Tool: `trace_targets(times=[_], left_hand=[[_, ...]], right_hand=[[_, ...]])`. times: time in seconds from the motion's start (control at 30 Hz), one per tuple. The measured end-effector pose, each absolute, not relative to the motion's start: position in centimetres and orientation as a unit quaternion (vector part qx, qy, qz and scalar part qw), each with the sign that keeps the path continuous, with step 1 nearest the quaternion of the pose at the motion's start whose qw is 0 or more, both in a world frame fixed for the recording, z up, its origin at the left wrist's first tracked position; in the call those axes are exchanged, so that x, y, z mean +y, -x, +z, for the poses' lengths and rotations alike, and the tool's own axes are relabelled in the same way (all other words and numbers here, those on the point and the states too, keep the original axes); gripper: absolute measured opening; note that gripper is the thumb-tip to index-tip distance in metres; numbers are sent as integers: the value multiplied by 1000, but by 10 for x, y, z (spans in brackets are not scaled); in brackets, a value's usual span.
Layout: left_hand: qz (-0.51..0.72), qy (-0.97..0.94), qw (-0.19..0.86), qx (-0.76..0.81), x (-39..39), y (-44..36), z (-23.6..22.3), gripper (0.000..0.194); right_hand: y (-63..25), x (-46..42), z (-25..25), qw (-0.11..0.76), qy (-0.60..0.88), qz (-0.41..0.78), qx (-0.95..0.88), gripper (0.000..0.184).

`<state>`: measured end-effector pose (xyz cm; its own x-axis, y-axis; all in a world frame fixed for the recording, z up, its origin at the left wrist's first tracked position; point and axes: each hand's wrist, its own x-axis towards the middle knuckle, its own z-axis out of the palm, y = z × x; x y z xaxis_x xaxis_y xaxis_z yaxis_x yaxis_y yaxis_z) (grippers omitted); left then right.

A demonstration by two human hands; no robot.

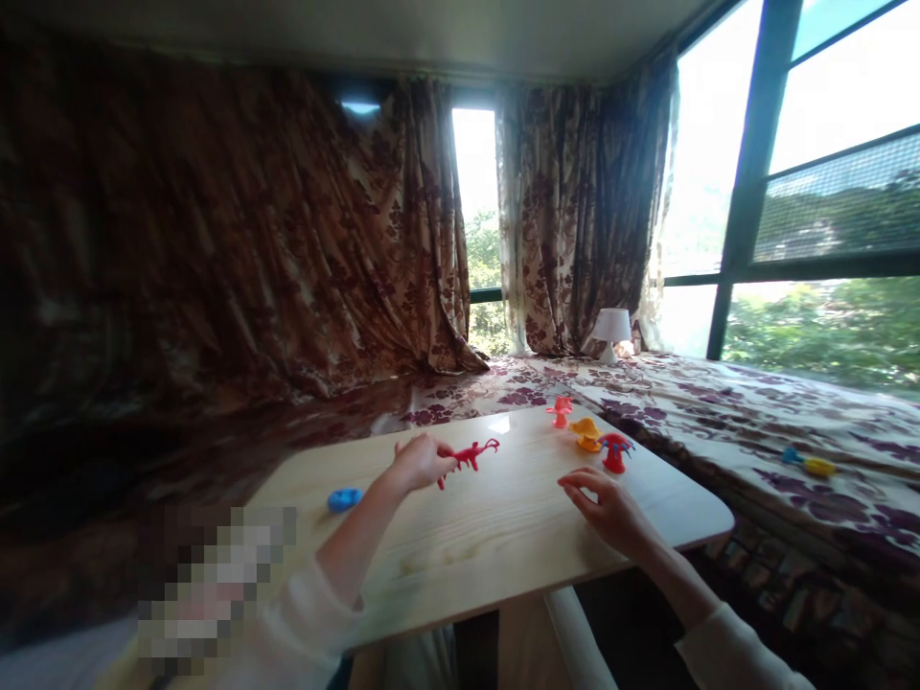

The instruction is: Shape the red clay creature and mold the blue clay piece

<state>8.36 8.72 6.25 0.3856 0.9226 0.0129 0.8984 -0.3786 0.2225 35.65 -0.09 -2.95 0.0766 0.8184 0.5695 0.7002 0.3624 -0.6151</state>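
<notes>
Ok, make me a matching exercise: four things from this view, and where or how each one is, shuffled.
1. Long red toy
2. Blue oval toy
3. Lamp
4. Right hand

A. With no object visible in its grasp
B. Standing on the floral cloth
C. Held by the left hand
D. Lying on the left side of the table

Pairs: 1-C, 2-D, 3-B, 4-A

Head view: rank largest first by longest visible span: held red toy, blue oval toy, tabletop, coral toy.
1. Tabletop
2. Red toy in left hand
Unranked: blue oval toy, coral toy; close in span, coral farther away.
</notes>
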Motion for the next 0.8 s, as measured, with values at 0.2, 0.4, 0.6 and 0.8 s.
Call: trace_targets(times=[0.2,0.4,0.6,0.8], left_hand=[[53,-823,126,551,142,-155,85,33],[41,-830,113,545,179,-211,74,33],[14,-861,86,501,205,-238,55,32],[14,-878,62,474,215,-247,38,30]], right_hand=[[-363,15,-38,495,571,80,-650,26],[-367,20,-51,513,557,102,-644,26],[-373,20,-57,520,561,132,-630,27],[-376,19,-63,477,588,136,-639,30]])
